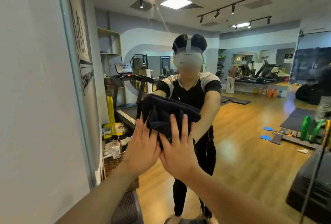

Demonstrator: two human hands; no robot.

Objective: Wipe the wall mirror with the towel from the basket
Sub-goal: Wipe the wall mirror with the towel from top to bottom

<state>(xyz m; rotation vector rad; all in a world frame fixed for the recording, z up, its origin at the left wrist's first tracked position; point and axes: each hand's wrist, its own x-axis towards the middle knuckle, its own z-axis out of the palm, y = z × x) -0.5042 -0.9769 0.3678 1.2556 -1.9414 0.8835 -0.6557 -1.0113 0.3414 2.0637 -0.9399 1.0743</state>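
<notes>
towel: dark, bunched [166,116], flat against the wall mirror [250,98], at 12 o'clock from both hands
left hand: [143,149] fingers straight, pressing towel
right hand: [176,153] fingers spread, pressing towel

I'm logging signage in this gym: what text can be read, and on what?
"R3", mirrored: grey sign on the far wall in the wall mirror.
Dark lettering on the left wall panel: too oblique to read.
Treadmill console: too small.
Dark folded towel: none.
</notes>
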